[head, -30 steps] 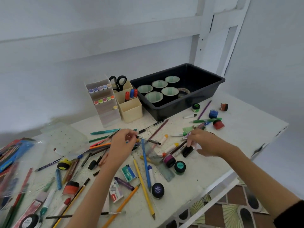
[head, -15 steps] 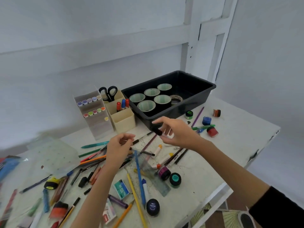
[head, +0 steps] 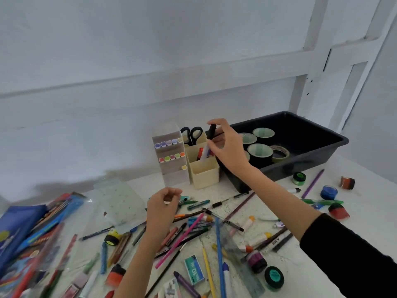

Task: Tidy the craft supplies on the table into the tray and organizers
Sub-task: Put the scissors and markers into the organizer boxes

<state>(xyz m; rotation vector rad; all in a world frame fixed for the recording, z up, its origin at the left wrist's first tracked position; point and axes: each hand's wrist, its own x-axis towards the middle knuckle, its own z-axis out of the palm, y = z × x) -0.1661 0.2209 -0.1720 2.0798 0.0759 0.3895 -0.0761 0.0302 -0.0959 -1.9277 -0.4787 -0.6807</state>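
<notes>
Marker (head: pixel 210 137) is hanging pinched in right hand (head: pixel 225 145) over cream cup (head: pixel 204 171); crowded cup risking a bounce-out. Left hand (head: pixel 163 203) is curling loosely, apparently holding nothing.

- marker (head: pixel 209 138): black cap up, pale body, held tilted by right hand (head: pixel 227 147) over cream organizer (head: pixel 204 171)
- organizer: upright, scissors (head: pixel 191 135) and markers inside
- black tray (head: pixel 305 166): tape rolls (head: pixel 260 152) inside
- pens, pencils (head: pixel 219 254) scattered flat on bench (head: pixel 300 272)
</notes>
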